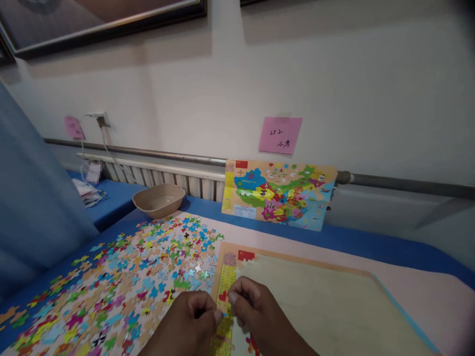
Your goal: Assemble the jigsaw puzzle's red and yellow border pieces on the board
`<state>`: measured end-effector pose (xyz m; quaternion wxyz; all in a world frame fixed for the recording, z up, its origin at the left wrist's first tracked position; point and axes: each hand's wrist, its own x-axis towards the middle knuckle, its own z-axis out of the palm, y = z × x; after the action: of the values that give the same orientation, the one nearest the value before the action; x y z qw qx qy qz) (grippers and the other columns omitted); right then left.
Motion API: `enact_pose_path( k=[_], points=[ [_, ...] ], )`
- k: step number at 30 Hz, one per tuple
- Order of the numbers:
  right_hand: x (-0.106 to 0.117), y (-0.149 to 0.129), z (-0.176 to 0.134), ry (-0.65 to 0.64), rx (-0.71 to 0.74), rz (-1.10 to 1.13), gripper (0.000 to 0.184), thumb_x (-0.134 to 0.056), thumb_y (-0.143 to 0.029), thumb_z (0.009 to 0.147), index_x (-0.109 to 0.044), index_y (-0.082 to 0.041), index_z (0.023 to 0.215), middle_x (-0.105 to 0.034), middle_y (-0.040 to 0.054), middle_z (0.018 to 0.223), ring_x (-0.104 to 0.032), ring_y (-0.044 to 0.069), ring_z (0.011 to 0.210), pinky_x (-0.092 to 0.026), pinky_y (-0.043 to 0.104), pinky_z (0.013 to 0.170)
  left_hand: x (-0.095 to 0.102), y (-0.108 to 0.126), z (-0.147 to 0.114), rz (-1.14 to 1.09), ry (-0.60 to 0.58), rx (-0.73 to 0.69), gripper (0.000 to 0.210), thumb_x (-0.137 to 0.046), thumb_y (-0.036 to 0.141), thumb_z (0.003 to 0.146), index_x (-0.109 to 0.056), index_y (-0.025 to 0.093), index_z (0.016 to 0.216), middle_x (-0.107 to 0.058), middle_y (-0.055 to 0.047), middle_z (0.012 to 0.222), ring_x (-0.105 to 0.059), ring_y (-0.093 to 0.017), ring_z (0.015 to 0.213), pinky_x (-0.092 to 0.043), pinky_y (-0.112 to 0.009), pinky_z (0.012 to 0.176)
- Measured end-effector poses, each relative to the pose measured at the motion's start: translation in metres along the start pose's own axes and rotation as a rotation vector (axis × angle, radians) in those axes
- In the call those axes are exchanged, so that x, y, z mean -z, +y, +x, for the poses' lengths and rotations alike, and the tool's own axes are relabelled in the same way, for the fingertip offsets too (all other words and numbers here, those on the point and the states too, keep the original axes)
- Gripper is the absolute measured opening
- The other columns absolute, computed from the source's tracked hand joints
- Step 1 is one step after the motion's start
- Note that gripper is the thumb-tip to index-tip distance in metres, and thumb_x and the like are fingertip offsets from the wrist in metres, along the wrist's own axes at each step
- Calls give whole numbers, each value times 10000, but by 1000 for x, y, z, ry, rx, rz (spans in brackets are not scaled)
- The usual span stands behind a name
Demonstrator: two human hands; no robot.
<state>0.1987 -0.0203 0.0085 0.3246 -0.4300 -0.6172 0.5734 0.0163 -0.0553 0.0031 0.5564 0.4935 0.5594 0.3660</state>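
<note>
Over the left edge of the puzzle board [308, 296], my two hands come close together without clearly touching. My left hand [195, 316] is closed in a pinch, and a small blue bit of a puzzle piece [224, 314] shows by its thumb tip. My right hand [258, 309] is also closed, thumb against curled fingers; whatever it grips is hidden. A red patch [222, 296] lies just left of its fingertips, on or above the board's yellow strip. Joined pieces with a red flag [245, 255] fill the board's upper left corner. More red pieces [253, 343] show below my right wrist.
Many loose puzzle pieces [122, 291] spread over the left of the blue table [401, 242]. A beige bowl [159, 200] stands behind them. A colourful map picture [280, 195] leans on the wall pipe [408, 185], under a pink note [280, 135]. A blue curtain [33, 198] hangs left.
</note>
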Motion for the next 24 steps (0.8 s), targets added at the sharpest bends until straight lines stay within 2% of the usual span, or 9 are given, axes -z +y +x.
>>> enact_pose_path(
  k=[5,9,14,17,20,24],
  points=[
    [-4,3,-2,-8,76,-14,269,-558,-446,918,-551,-202,806,-510,-26,685,-443,121,634,-341,243,589,0,-2,1,30,7,-31,453,-675,582,751,-471,200,619,-354,58,532,-255,-92,515,-177,-287,542],
    [-8,5,-3,-63,117,21,322,-666,-491,846,-521,-206,813,-429,-50,702,-369,115,661,-314,245,609,-2,1,0,4,43,-41,483,-708,619,726,-530,178,640,-362,57,554,-251,-92,531,-176,-277,544],
    [-8,7,-1,-47,100,26,235,-652,-380,829,-504,-204,781,-430,-47,713,-363,118,685,-315,245,632,-7,4,-1,-17,79,-62,479,-748,588,692,-540,168,594,-395,39,562,-302,-112,586,-246,-273,583],
    [-6,9,0,-43,93,-2,184,-616,-336,826,-500,-205,768,-441,-43,705,-384,123,682,-316,247,628,-5,2,2,-24,66,-70,421,-740,544,704,-607,149,639,-462,22,595,-342,-118,600,-290,-274,601],
    [-5,10,-1,-88,80,-45,191,-601,-346,845,-494,-206,775,-459,-39,717,-405,125,680,-315,252,617,-2,-1,4,-62,67,-68,399,-735,533,703,-659,141,691,-516,2,621,-375,-124,609,-298,-270,596],
    [-5,6,-5,-126,15,-111,191,-607,-341,849,-487,-208,781,-442,-54,694,-391,118,652,-317,252,595,-4,1,0,-126,96,-57,395,-762,527,669,-659,146,680,-506,8,599,-364,-115,581,-263,-257,558]
  ],
)
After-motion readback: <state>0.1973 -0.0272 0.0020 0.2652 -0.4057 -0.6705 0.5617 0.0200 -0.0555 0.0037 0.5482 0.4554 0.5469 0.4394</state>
